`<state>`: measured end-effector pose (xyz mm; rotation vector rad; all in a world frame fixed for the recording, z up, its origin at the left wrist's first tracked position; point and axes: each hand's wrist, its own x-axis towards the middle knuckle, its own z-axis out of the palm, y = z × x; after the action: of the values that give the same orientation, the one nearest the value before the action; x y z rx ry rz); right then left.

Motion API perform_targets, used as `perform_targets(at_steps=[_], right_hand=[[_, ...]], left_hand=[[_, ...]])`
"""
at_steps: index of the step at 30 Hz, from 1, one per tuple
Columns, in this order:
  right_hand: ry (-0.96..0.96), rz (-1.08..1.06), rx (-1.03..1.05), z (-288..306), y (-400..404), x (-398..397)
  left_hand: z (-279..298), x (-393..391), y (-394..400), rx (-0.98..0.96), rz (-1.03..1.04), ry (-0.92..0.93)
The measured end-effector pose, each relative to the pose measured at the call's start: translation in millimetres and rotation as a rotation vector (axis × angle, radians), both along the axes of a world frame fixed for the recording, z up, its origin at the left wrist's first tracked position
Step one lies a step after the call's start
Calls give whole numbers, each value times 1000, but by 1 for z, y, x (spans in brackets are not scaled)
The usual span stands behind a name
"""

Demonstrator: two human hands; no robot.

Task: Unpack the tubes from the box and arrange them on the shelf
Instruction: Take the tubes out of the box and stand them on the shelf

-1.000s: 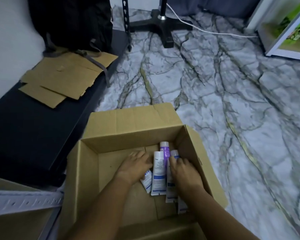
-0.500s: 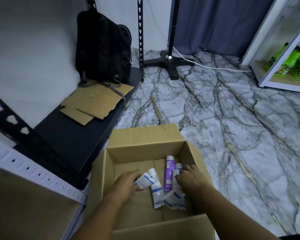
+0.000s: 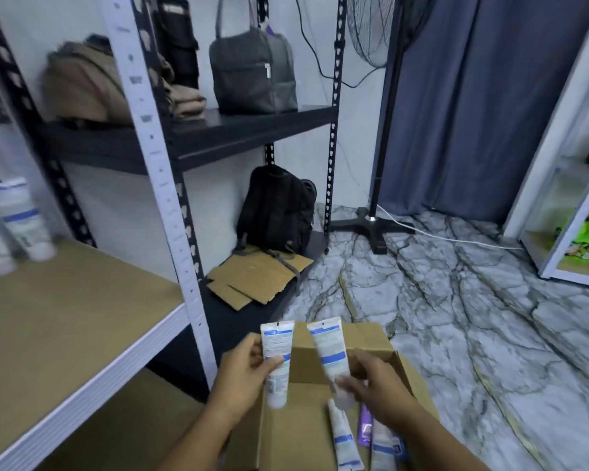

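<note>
My left hand (image 3: 244, 375) grips a white tube with a blue band (image 3: 276, 348), held upright above the open cardboard box (image 3: 296, 433). My right hand (image 3: 376, 385) holds a second white tube (image 3: 330, 351), tilted slightly left, over the same box. Inside the box lie more tubes: a white one (image 3: 344, 440), a purple one (image 3: 366, 426) and another white one partly under my right wrist. On the wooden shelf (image 3: 65, 321) at left, two white tubes (image 3: 17, 222) stand cap-down near the back.
A white slotted upright (image 3: 157, 164) stands at the shelf's right corner. Behind it a black rack holds a grey bag (image 3: 252, 73), folded cloth, a black backpack (image 3: 276, 209) and flattened cardboard (image 3: 255, 277). A fan stand (image 3: 376, 229) and cable lie on the marble floor.
Both hands have come up out of the box, each holding a white tube. My view has swung up and left, bringing the shelf and its standing tubes into sight.
</note>
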<state>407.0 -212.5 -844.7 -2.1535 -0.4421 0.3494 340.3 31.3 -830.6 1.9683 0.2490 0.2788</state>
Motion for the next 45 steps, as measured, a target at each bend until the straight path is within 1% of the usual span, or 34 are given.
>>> perform_targets(at_steps=[3,7,10,14,20,26,32,37,40,43,45], right_hand=[[39,1,226,27,28,-12],[17,32,406,69,69,-29],[-42,81,472,101,93,-41],[-101,156,528,138,121,-51],[-121,282,536,169,178,-63],[-85,396,519,175,245,-86],[-84,450,426,162,287,-101],[-116,494,442,152,294,-99],[-159,510,406,150,292,-97],[-204,485,408,152,291,-99],[-244,470,372,154,291,-100]], left_hand=[[31,-21,4,-12,49,-86],[76,-43,11,1,90,-193],[109,-56,21,21,117,-267],[147,-74,45,54,207,-383],[181,-115,87,67,331,-446],[184,-166,136,99,497,-453],[166,-193,165,123,627,-440],[154,-195,166,119,654,-459],[144,-196,163,97,629,-424],[136,-197,161,114,631,-381],[135,-197,161,125,631,-363]])
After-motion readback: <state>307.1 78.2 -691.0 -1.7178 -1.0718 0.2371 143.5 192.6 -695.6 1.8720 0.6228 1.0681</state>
